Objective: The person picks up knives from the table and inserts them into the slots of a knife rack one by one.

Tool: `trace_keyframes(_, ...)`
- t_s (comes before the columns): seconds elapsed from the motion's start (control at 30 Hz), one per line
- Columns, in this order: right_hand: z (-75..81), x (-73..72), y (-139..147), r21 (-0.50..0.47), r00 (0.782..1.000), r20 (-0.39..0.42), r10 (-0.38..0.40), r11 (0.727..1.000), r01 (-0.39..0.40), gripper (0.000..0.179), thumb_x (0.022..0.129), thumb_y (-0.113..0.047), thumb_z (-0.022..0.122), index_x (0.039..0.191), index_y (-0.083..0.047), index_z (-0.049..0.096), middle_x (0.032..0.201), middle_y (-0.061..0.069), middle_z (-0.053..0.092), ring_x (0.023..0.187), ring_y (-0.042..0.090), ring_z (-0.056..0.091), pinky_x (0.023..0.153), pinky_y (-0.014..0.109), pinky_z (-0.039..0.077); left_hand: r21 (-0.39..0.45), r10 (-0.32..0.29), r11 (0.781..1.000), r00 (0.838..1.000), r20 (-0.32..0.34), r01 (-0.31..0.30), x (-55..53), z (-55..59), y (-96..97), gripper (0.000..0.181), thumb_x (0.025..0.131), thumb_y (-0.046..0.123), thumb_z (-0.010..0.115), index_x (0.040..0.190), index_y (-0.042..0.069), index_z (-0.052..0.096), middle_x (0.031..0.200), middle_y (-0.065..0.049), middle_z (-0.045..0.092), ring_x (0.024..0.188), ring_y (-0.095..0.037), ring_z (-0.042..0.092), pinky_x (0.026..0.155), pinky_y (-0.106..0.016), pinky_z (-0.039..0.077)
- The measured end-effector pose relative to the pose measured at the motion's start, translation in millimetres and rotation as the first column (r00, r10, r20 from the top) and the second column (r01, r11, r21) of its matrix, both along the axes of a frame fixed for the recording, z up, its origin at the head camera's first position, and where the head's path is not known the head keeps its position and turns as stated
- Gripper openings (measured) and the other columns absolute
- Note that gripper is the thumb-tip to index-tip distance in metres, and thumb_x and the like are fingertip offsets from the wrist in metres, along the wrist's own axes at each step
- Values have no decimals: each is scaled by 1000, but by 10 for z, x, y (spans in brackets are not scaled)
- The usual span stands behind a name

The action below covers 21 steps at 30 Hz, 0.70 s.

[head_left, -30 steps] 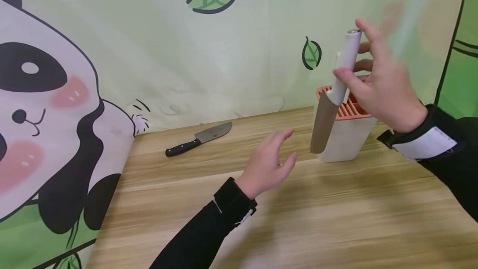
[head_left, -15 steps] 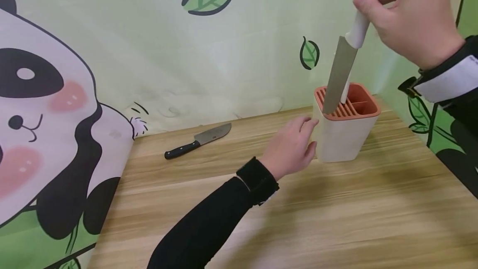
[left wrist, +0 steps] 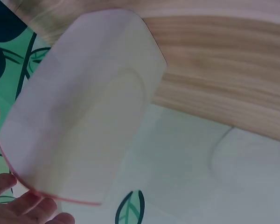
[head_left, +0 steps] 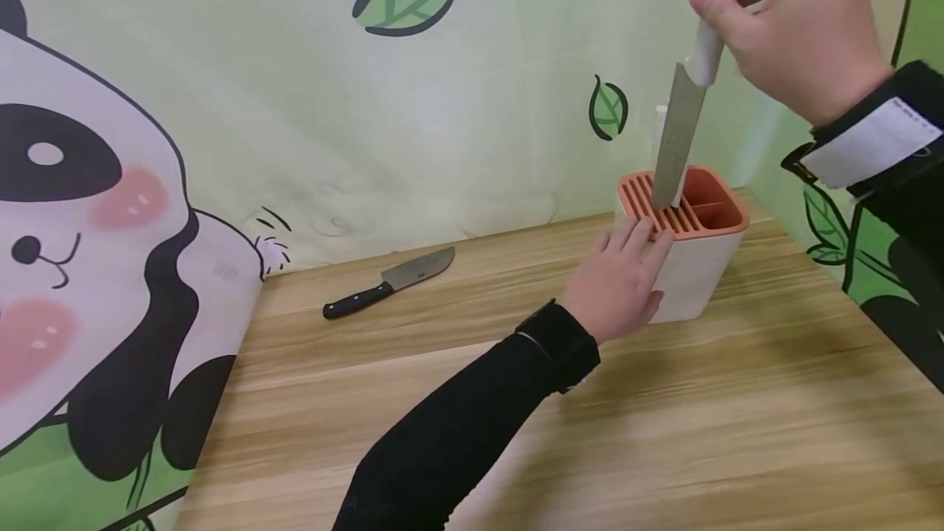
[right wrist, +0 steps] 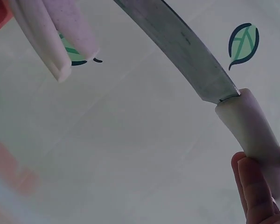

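My right hand [head_left: 819, 39] grips the white handle of a kitchen knife [head_left: 680, 133], whose blade points down. The tip overlaps the orange slotted top of a white knife holder [head_left: 686, 281]; I cannot tell whether it has entered a slot. My left hand [head_left: 615, 277] touches the holder's near left side, fingers fairly straight over the rim. In the left wrist view its fingertips [left wrist: 46, 207] lie by the orange rim. Two white handles [right wrist: 42, 42] stand at the holder in the right wrist view, partly hidden behind the blade in the head view.
A knife with a black handle [head_left: 360, 300] lies on the wooden table [head_left: 442, 433], left of the holder near the back wall. Behind the table hangs a pale green backdrop [head_left: 479, 105] with leaves and a panda, which continues along the right side.
My right hand has raised the knife beside the holder and brought its blade over the slots, lowering slightly at the end. My left hand has moved right and reached the holder.
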State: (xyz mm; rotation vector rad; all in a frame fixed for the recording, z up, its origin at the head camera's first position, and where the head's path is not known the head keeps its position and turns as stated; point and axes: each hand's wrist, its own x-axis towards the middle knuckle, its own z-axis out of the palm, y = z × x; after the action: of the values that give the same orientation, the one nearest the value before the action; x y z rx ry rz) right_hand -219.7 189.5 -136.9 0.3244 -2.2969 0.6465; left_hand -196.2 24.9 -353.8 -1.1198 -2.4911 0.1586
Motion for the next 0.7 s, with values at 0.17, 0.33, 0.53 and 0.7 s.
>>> trace_keyframes(0.17, -46, -9, -14, 13, 1000, 12, -8, 1000, 7, 56, 95, -32, 57, 145, -34, 34, 130, 13, 53, 105, 38, 62, 93, 33, 47, -17, 45, 999, 998, -35, -46, 56, -55, 49, 78, 89, 50, 58, 151, 12, 28, 147, -12, 36, 136, -30, 32, 110, -45, 30)
trace_keyframes(0.33, -86, -14, -28, 16, 1000, 26, -10, 1000, 9, 58, 94, -33, 58, 146, -33, 33, 130, 14, 54, 103, 38, 64, 90, 38, 48, -38, 63, 997, 993, -99, -67, 77, -34, 88, 76, 85, 51, 61, 146, 13, 36, 136, -8, 45, 128, -28, 39, 105, -42, 37)
trace_keyframes(0.53, -138, -38, -57, 21, 999, 35, 17, 1000, -18, 65, 94, -29, 60, 149, -35, 26, 131, 15, 54, 97, 39, 64, 86, 42, 50, -54, 76, 995, 986, -151, -85, 85, -21, 137, 68, 85, 51, 59, 140, 14, 42, 130, -5, 50, 119, -26, 45, 97, -37, 42)
trace_keyframes(0.7, -210, -93, -78, 11, 997, 52, 48, 999, -48, 69, 93, -25, 61, 150, -37, 23, 131, 17, 53, 95, 40, 65, 85, 49, 49, -67, 90, 993, 984, -153, -101, 86, -9, 152, 62, 86, 49, 57, 137, 16, 44, 125, -3, 51, 114, -25, 46, 88, -33, 42)
